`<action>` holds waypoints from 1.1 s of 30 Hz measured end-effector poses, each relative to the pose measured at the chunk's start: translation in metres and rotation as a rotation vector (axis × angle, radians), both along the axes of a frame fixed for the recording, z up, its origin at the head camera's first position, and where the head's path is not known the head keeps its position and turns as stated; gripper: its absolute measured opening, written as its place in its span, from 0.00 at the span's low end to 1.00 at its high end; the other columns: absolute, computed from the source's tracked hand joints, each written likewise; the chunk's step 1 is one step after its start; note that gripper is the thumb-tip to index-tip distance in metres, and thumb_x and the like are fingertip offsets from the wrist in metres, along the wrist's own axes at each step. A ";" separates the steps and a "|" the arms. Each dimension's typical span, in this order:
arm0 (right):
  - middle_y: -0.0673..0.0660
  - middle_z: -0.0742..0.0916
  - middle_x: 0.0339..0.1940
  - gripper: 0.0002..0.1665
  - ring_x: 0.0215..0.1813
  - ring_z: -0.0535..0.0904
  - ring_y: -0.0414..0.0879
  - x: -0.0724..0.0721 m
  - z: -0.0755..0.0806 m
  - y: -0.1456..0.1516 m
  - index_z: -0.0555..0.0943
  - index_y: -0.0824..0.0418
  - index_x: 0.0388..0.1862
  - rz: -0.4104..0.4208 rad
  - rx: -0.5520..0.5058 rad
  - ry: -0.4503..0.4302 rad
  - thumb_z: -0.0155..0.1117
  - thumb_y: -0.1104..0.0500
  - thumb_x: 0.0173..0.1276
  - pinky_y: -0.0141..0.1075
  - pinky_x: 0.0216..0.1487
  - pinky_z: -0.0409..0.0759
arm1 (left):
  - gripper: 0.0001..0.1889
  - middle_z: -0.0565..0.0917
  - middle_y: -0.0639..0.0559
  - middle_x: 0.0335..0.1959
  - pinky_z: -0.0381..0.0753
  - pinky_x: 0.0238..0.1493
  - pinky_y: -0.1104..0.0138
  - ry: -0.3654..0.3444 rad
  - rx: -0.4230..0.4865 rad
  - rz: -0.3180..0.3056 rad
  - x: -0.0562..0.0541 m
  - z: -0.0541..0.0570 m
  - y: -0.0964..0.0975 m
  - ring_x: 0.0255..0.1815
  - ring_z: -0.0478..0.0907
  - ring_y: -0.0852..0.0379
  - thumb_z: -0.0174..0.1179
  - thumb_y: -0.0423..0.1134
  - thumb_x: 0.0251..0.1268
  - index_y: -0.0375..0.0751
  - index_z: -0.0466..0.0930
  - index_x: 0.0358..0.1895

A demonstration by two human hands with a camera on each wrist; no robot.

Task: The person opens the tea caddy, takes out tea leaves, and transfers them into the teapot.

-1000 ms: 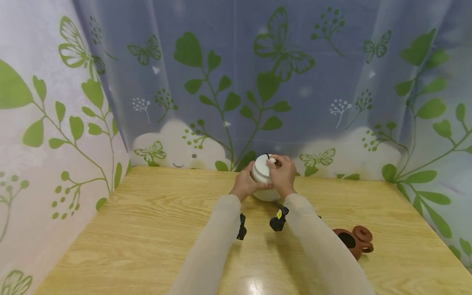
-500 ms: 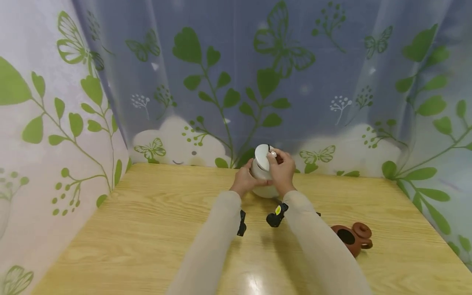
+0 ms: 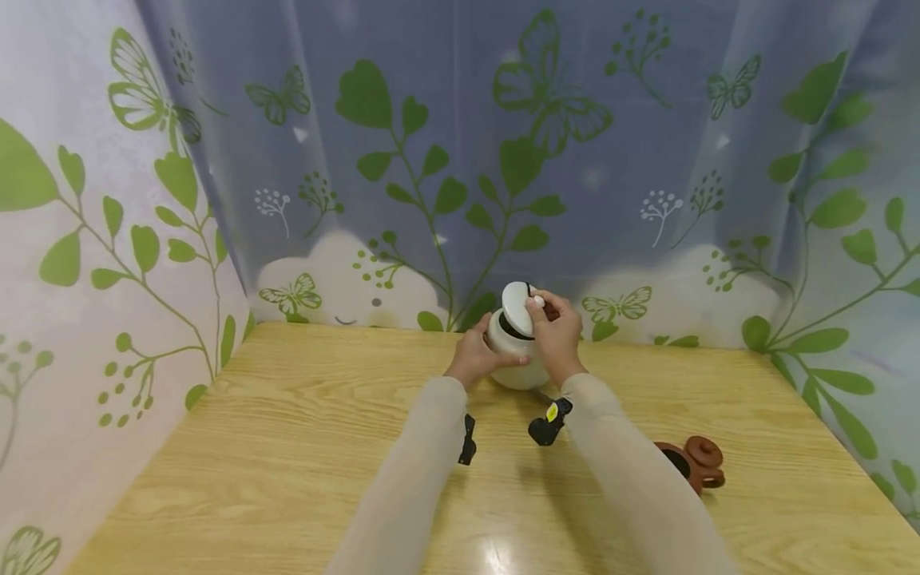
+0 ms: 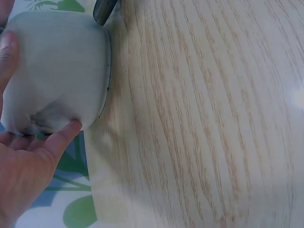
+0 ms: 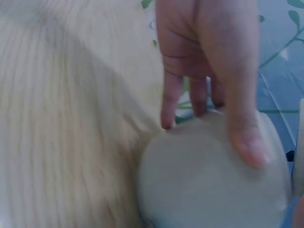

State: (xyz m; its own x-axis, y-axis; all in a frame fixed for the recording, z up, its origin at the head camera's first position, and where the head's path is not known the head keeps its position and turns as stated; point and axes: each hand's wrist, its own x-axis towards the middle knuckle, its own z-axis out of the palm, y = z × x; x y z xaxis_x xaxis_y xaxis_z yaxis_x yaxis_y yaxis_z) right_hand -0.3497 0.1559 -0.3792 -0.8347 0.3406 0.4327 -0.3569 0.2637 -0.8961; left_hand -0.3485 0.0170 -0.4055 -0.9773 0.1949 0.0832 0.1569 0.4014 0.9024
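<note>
A white lidded jar (image 3: 519, 377) stands at the table's back edge. My left hand (image 3: 477, 356) holds its side, thumb across the front; in the left wrist view the fingers (image 4: 57, 140) press against the pale wall. My right hand (image 3: 561, 337) pinches the small knob of the white lid (image 3: 514, 307). That lid is tilted, its far left side raised, and a dark gap shows between it and the jar's mouth. In the right wrist view the thumb (image 5: 249, 142) overlaps the jar's pale side.
A reddish-brown teapot (image 3: 695, 479) with a dark round opening lies right of my right forearm, a round brown lid (image 3: 703, 451) beside it. A dark, rounded, handle-like piece (image 4: 104, 10) is close to the jar's base. Patterned curtain (image 3: 460, 160) hangs behind the wooden table (image 3: 287, 447).
The lid has gone from lying flat on the jar to tilted up by its knob in my right hand, opening a dark gap. My left hand stays on the jar.
</note>
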 end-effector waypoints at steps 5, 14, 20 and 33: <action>0.55 0.81 0.35 0.13 0.32 0.71 0.37 0.000 0.009 0.016 0.84 0.68 0.46 -0.023 -0.010 0.026 0.67 0.63 0.64 0.23 0.32 0.69 | 0.57 0.66 0.40 0.70 0.66 0.67 0.58 0.015 -0.005 0.004 0.004 0.003 -0.001 0.69 0.65 0.45 0.78 0.46 0.42 0.37 0.52 0.75; 0.51 0.80 0.33 0.14 0.32 0.72 0.36 0.003 0.018 0.051 0.85 0.66 0.48 -0.078 -0.023 -0.001 0.67 0.61 0.64 0.22 0.31 0.72 | 0.57 0.67 0.39 0.69 0.64 0.69 0.58 0.030 -0.010 0.012 0.001 0.000 -0.001 0.69 0.64 0.45 0.79 0.44 0.41 0.36 0.52 0.75; 0.59 0.84 0.42 0.17 0.36 0.73 0.35 0.008 0.018 0.074 0.84 0.62 0.52 -0.151 0.060 -0.116 0.65 0.56 0.67 0.24 0.36 0.73 | 0.58 0.67 0.40 0.69 0.63 0.69 0.58 0.014 0.005 0.009 0.002 0.001 -0.001 0.69 0.64 0.45 0.80 0.43 0.40 0.38 0.52 0.75; 0.67 0.83 0.49 0.20 0.46 0.79 0.52 0.027 0.013 0.100 0.81 0.68 0.54 -0.158 0.231 -0.415 0.64 0.58 0.66 0.31 0.36 0.80 | 0.58 0.67 0.39 0.69 0.63 0.69 0.57 -0.002 0.014 0.004 0.004 0.002 -0.001 0.69 0.64 0.45 0.79 0.43 0.41 0.38 0.51 0.76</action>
State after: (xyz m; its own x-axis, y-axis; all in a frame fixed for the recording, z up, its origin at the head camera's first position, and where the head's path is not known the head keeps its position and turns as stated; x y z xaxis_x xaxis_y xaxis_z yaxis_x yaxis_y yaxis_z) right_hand -0.3228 0.2559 -0.3667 -0.8983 0.4117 0.1537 0.0783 0.4940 -0.8659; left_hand -0.3450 0.0159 -0.4035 -0.9783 0.1895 0.0842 0.1536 0.3898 0.9080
